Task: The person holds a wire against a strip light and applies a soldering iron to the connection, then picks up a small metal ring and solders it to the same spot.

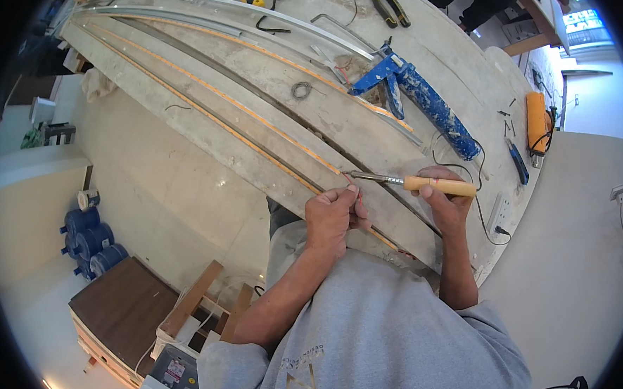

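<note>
Worn workbench [453, 67]; right fingers [435, 174] wrapped round soldering iron [455, 186]; left fingers [345, 195] pinching red wire [348, 180].

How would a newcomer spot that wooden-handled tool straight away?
Find the long, pale workbench, then the right hand over it. The soldering iron is in that hand, metal shaft pointing left. Its light wooden handle sets it apart from the splattered blue caulking gun beyond.
</note>
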A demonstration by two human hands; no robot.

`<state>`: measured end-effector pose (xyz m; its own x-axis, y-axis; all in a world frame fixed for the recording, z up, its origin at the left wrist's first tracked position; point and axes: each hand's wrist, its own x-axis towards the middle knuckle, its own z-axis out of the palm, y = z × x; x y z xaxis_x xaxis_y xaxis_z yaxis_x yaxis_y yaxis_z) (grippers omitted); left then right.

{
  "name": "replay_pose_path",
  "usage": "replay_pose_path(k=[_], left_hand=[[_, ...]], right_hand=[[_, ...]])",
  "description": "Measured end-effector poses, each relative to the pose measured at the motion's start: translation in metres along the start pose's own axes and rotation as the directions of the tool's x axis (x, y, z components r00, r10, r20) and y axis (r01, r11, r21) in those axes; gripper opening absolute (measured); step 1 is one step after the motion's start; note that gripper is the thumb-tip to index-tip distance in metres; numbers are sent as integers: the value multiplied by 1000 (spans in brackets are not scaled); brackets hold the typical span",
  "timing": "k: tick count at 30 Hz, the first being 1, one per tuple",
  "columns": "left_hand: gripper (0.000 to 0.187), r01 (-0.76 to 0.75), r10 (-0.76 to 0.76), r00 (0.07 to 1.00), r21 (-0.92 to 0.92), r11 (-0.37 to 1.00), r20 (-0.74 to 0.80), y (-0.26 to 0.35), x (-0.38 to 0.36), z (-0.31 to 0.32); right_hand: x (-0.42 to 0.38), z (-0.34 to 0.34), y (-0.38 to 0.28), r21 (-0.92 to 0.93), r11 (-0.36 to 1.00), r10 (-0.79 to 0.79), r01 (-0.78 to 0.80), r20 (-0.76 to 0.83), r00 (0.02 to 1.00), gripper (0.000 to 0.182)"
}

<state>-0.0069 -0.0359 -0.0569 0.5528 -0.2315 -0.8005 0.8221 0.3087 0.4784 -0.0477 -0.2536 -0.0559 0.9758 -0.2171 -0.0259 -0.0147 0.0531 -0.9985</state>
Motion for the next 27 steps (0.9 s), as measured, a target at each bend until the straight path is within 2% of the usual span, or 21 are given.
replay_pose_path(k=[7,14,23,26,27], left_hand=[[19,1,-1,1000,5,1000,3,0,0,0],[19,3,-3,1000,-1,1000,3,1,0,0],[19,8,-8,1000,5,1000,-4,0,0,0],[19,14,-14,1000,10,1000,-4,1,-1,0],[19,6,-6,1000,6,1000,0,0,-1,0]], right_hand=[[0,5,-2,31,997,71,-69,-66,995,21],[0,4,-2,20,998,61,-60,-53,997,21],[2,1,1,78,994,-81,77,40,996,21],[2,0,-2,59,995,-83,82,20,996,24],[3,-4,1,-30,990,-137,139,44,990,26]])
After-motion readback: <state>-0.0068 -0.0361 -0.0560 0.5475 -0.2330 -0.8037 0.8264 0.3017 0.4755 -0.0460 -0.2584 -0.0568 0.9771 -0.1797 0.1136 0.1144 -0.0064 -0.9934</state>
